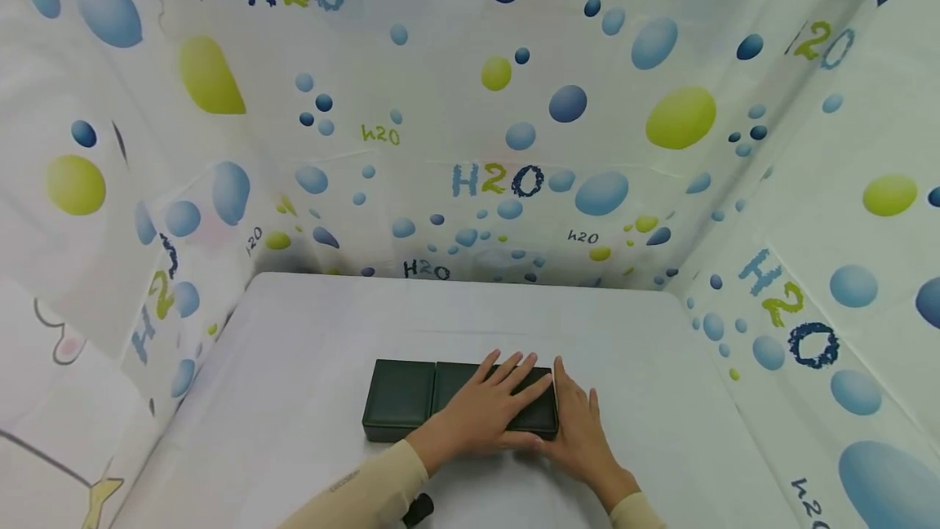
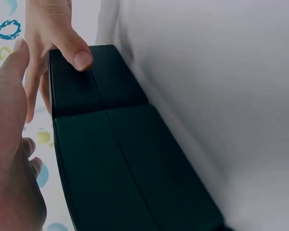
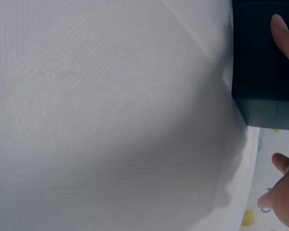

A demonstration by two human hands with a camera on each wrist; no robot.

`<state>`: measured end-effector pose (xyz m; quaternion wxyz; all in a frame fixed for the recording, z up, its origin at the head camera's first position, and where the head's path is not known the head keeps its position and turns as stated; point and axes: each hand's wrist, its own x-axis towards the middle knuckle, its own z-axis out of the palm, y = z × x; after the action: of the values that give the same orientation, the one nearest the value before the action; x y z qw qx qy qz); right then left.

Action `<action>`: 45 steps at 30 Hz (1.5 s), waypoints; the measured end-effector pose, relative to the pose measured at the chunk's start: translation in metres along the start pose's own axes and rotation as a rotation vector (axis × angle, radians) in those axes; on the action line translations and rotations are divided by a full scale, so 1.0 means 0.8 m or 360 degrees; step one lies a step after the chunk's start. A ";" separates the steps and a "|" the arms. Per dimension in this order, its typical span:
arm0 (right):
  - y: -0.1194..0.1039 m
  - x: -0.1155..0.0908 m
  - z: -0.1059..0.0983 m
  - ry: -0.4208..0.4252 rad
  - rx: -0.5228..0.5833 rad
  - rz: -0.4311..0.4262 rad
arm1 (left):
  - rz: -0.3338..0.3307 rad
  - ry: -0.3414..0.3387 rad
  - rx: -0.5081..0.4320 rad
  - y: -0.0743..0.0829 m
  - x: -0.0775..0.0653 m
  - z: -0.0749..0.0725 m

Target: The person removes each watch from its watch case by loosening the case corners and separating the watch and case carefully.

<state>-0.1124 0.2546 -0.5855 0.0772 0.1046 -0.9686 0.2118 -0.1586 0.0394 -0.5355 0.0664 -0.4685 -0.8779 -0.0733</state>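
Note:
A dark green box (image 1: 400,392) with a leather-like cover lies on a white surface, a seam dividing its top into a left and a right part. My left hand (image 1: 485,406) rests across the right part, its fingers straight and spread. Along the box's right end stands my right hand (image 1: 580,431), its fingers extended upward and thumb pointing left near the front edge. In the left wrist view the green box (image 2: 130,168) shows a lengthwise line on its top, and a thumb (image 2: 82,60) lies on its far part. The right wrist view catches only one corner of the box (image 3: 265,62).
The white tabletop (image 1: 294,333) spreads around the box. Behind and at both sides hangs a white curtain (image 1: 433,64) printed with blue and green drops and lettering. A small black object (image 1: 419,510) shows below the left sleeve.

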 end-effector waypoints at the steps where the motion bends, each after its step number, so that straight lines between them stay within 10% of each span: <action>1: 0.001 0.000 0.000 0.0001 0.0031 0.0015 | -0.0003 -0.0010 -0.0002 0.002 0.004 0.001; 45: 0.026 0.001 0.021 -0.0137 0.0274 -0.0015 | -0.0185 -0.0216 0.0167 0.030 0.041 0.016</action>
<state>-0.1201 0.2657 -0.6084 0.0273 0.1244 -0.9488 0.2891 -0.1577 0.0817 -0.5401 0.0269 -0.4164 -0.9088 0.0010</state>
